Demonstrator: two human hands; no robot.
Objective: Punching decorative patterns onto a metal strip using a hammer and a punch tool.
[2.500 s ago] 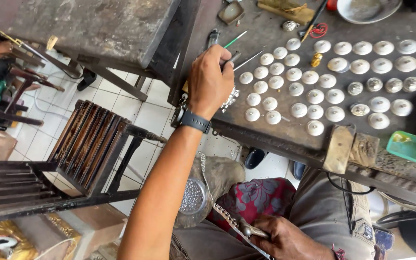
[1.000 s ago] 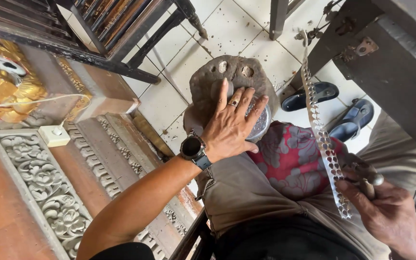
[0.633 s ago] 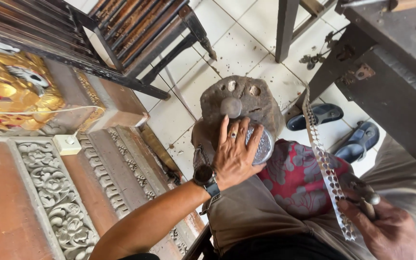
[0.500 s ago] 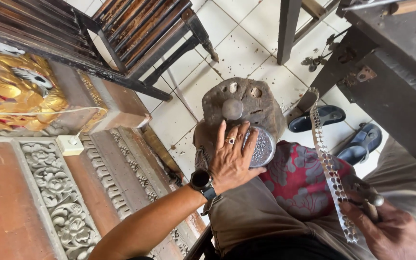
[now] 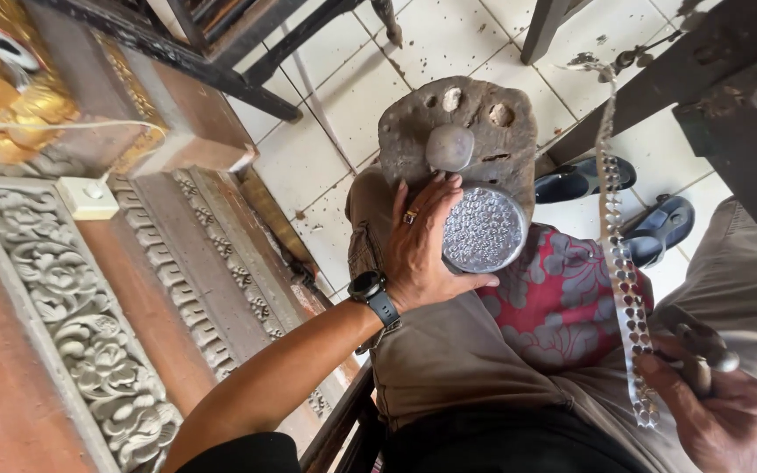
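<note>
Head view has one round silver disc (image 5: 484,229) with a dimpled, embossed face turned up toward you, sitting on the lower edge of a single worn block (image 5: 459,131) that rests on your left knee. Being round, the disc has no real long axis. The block runs away from you toward the floor, with one smooth grey lump in the middle and two small pale hollows above it.

Your left hand (image 5: 422,250) lies flat beside the disc, fingers spread and pointing away from you, thumb curled under the disc's near rim, so the grip is loose and open against it, not clamped. One ring and one dark wristwatch (image 5: 371,292) on that arm.

Your right hand (image 5: 729,412) is closed around one tool handle (image 5: 703,350) and also pinches one long punched metal strip (image 5: 619,254). The strip's long axis runs nearly straight up and down the frame, from your fist up to the dark bench (image 5: 729,79) edge.

Further out: one red flowered cloth (image 5: 562,298) across your lap, two dark sandals (image 5: 633,206) on the white tiled floor (image 5: 343,114), and a carved panel (image 5: 89,333) on your left.
</note>
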